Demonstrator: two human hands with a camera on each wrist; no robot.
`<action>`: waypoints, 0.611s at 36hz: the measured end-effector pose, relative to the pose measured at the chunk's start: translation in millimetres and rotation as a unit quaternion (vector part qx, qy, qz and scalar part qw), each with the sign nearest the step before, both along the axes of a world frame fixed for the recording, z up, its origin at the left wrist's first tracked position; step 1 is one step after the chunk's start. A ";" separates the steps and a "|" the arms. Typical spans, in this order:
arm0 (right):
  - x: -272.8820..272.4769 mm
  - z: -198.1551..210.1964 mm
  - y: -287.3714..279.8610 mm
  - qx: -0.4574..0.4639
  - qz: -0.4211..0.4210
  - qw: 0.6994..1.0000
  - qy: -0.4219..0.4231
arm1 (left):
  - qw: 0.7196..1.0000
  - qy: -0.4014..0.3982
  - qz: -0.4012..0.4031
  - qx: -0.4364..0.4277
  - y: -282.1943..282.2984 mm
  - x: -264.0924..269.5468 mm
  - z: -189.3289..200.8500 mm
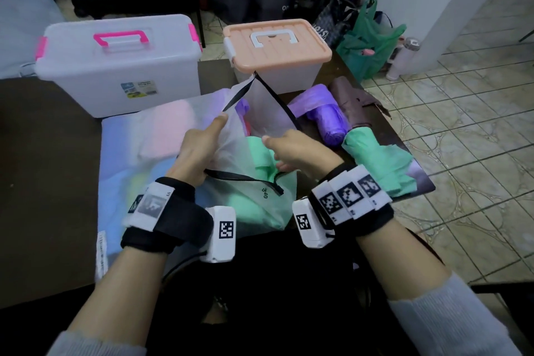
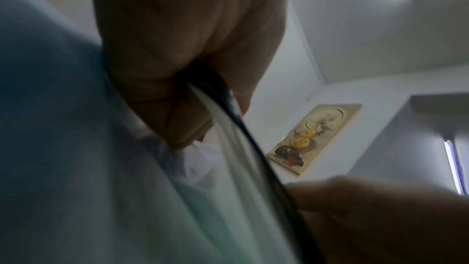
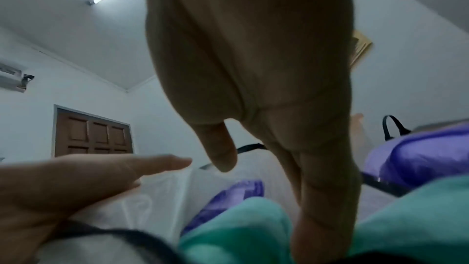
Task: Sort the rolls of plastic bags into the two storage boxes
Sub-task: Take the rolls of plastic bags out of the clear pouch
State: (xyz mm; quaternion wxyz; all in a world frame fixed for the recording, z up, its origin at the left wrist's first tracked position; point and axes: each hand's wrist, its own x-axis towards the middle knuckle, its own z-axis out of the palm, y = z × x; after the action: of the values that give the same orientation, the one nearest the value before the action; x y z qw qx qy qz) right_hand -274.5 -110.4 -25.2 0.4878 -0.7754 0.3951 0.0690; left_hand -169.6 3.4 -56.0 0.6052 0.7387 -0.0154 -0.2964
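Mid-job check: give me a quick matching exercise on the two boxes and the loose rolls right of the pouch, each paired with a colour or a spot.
Column 1
1. big box
2. small box
3. purple roll
4. green roll

Column 2
a. peach lid, shut
b. on the table by its right edge, nearest the person
c. pink handle and latches
d. in front of the small box, beside a brown roll

Pairs: 1-c, 2-a, 3-d, 4-b
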 end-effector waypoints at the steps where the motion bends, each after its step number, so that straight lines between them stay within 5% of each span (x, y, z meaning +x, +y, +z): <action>1: 3.1 -3.1 2.2 0.000 0.006 1.000 0.011 | 0.999 -0.032 -0.007 0.028 1.8 0.3 0.1; 5: 11.2 -3.8 6.5 0.035 0.015 0.999 0.035 | 0.989 -0.105 -0.053 0.095 8.2 1.1 4.5; 12: 26.3 -9.6 8.3 0.022 0.019 0.999 0.020 | 0.995 -0.102 -0.001 0.007 12.4 7.6 3.3; 22: 30.5 -12.6 10.8 0.057 0.021 0.998 0.023 | 0.994 -0.107 0.023 -0.009 13.9 4.5 4.0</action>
State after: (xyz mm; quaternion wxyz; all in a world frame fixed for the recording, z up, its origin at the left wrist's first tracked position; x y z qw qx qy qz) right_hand -244.0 -99.7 -37.8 0.5204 -0.7526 0.3853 0.1196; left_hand -165.1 17.3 -52.1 0.6132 0.7611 -0.0655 -0.2011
